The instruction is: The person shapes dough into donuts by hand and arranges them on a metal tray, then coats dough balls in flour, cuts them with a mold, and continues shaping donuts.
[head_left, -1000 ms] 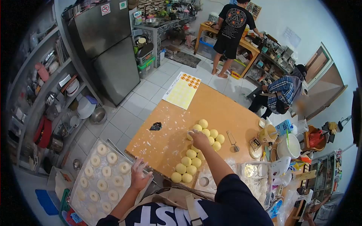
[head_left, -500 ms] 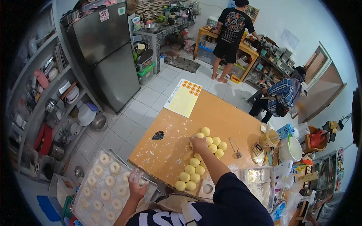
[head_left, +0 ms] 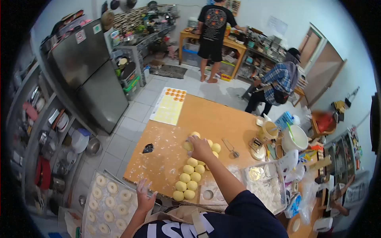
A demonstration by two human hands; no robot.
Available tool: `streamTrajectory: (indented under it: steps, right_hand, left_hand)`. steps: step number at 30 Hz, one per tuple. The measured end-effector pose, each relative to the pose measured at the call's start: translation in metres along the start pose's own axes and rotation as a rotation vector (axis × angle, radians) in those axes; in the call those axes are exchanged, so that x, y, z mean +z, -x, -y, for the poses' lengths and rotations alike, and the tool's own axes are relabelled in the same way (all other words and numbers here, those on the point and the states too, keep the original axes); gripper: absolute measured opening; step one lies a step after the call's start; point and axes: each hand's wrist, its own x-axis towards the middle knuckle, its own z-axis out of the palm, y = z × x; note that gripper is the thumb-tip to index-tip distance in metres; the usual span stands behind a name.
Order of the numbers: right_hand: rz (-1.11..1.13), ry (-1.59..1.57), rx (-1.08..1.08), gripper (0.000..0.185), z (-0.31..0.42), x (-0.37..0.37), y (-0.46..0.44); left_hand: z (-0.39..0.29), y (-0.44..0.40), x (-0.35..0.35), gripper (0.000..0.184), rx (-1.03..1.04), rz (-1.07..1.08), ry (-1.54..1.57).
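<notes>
Pale yellow dough balls (head_left: pixel 191 169) lie in a close group on the wooden table (head_left: pixel 162 158). At the group's far end my right hand (head_left: pixel 201 147) reaches over them, fingers curled down on one dough ball (head_left: pixel 187 146); the hand partly covers it and its neighbours. My left hand (head_left: pixel 145 197), dusted with flour, is held at the table's near edge with fingers apart and nothing in it. Beside it, to the left, is a floured tray (head_left: pixel 118 194) of ring-shaped dough pieces (head_left: pixel 110 202).
A sticker sheet (head_left: pixel 168 107) lies at the table's far left corner. A small strainer (head_left: pixel 231 148), a tray of flour (head_left: pixel 264 186), a white bucket (head_left: pixel 294 138) and a tan tub (head_left: pixel 268 131) stand on the right. Two people are beyond the table; a fridge (head_left: pixel 87 75) is left.
The view has shifted, so the table and room appear further left. My right hand stays at the far end of the dough balls, its fingers now on the group's left side. My left hand remains open.
</notes>
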Motion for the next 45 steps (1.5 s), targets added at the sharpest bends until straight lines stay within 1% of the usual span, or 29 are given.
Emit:
streamTrajectory:
  steps: [1, 4, 5, 7, 8, 10, 13, 16, 17, 20, 21, 24, 27, 30, 31, 34, 37, 40, 41, 45]
  right_hand:
    - [-0.014, -0.05, 0.044, 0.053, -0.007, -0.01, 0.015]
    - [-0.156, -0.121, 0.142, 0.059, -0.051, -0.023, 0.084]
    - [-0.129, -0.102, 0.261, 0.061, -0.065, -0.03, 0.112]
    - [-0.271, -0.103, 0.344, 0.06, -0.106, -0.028, 0.175]
    - [-0.285, -0.15, 0.437, 0.059, -0.123, -0.028, 0.211]
    - [-0.322, -0.243, 0.61, 0.058, -0.141, -0.042, 0.273]
    - [-0.349, -0.149, 0.826, 0.053, -0.152, -0.042, 0.354]
    - [-0.132, -0.023, 0.982, 0.052, -0.16, -0.032, 0.402]
    - [-0.037, 0.007, 1.009, 0.052, -0.161, -0.03, 0.412]
    - [0.251, 0.164, 1.13, 0.056, -0.169, -0.021, 0.431]
    - [0.31, 0.259, 1.099, 0.062, -0.17, -0.019, 0.437]
    - [0.259, 0.105, 0.897, 0.071, -0.165, -0.033, 0.428]
    - [0.163, 0.057, 0.528, 0.078, -0.2, 0.006, 0.419]
    - [0.25, 0.0, 0.519, 0.079, -0.224, 0.025, 0.396]
    - [0.195, 0.103, 0.419, 0.074, -0.225, 0.026, 0.39]
    - [0.554, -0.021, 0.365, 0.066, -0.228, 0.016, 0.38]
    - [0.432, 0.09, 0.112, 0.056, -0.214, 0.019, 0.411]
    - [0.306, 0.167, 0.126, 0.053, -0.193, 0.019, 0.43]
    - [0.223, 0.173, 0.128, 0.047, -0.196, 0.033, 0.434]
    - [0.284, -0.05, 0.222, 0.034, -0.204, 0.034, 0.426]
  left_hand:
    - [-0.006, -0.005, 0.006, 0.052, 0.046, 0.005, 0.023]
    - [-0.027, -0.019, 0.028, 0.052, 0.159, 0.048, 0.067]
    - [-0.037, -0.024, 0.035, 0.051, 0.179, 0.077, 0.061]
    - [-0.057, -0.032, 0.049, 0.051, 0.226, 0.142, 0.069]
    - [-0.068, -0.037, 0.056, 0.052, 0.253, 0.174, 0.082]
    - [-0.091, -0.042, 0.072, 0.052, 0.316, 0.221, 0.107]
    - [-0.123, -0.045, 0.097, 0.051, 0.426, 0.254, 0.135]
    - [-0.152, -0.04, 0.123, 0.051, 0.463, 0.311, 0.264]
    - [-0.164, -0.037, 0.127, 0.051, 0.482, 0.329, 0.223]
    - [-0.188, -0.031, 0.142, 0.051, 0.526, 0.354, 0.283]
    - [-0.196, -0.029, 0.145, 0.051, 0.529, 0.37, 0.262]
    - [-0.213, -0.019, 0.15, 0.052, 0.527, 0.406, 0.223]
    - [-0.219, -0.008, 0.159, 0.052, 0.515, 0.417, 0.223]
    - [-0.227, 0.001, 0.16, 0.052, 0.492, 0.412, 0.208]
    - [-0.23, 0.004, 0.159, 0.051, 0.475, 0.41, 0.214]
    - [-0.23, 0.013, 0.156, 0.051, 0.448, 0.394, 0.224]
    - [-0.223, 0.021, 0.156, 0.051, 0.421, 0.36, 0.222]
    - [-0.215, 0.028, 0.156, 0.052, 0.398, 0.332, 0.185]
    - [-0.214, 0.03, 0.156, 0.052, 0.394, 0.327, 0.169]
    - [-0.218, 0.029, 0.157, 0.053, 0.414, 0.35, 0.19]
